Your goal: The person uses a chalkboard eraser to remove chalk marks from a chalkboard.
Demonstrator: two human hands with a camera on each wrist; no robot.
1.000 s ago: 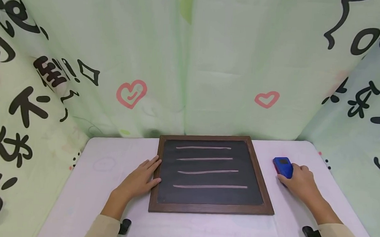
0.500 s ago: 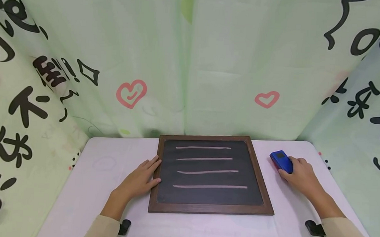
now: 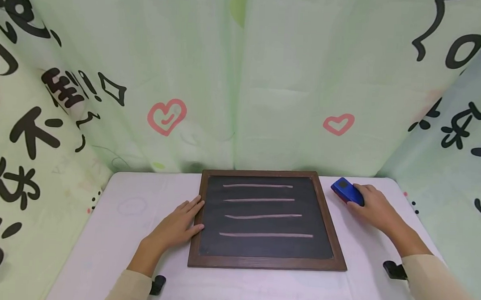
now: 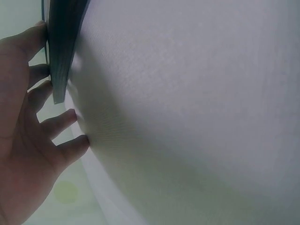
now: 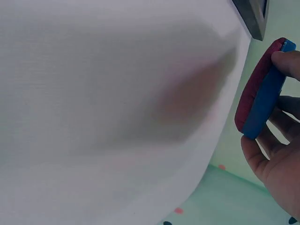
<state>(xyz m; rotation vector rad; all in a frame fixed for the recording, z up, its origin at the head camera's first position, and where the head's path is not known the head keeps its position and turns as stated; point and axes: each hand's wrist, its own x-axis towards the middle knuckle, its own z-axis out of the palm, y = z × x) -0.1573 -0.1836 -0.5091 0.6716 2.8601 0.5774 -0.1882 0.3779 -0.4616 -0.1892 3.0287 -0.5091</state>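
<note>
I'm seeing my right hand (image 3: 372, 208) gripping the eraser (image 3: 346, 191) at right of centre, beside the chalkboard (image 3: 267, 218); only the right wrist view is showing its red underside (image 5: 253, 86). My left hand (image 3: 175, 229) is resting flat, fingers straight, touching the board's left frame.

a blue eraser (image 3: 346, 191) with a dark red felt underside (image 5: 253, 84) is held in the right hand (image 3: 372, 209), lifted off the table just beside the far right corner of the chalkboard (image 3: 266, 218). the board lies flat, dark, wood-framed, with four pale horizontal chalk lines (image 3: 263, 216). the left hand (image 3: 175, 227) rests flat with its fingers against the board's left edge.
</note>
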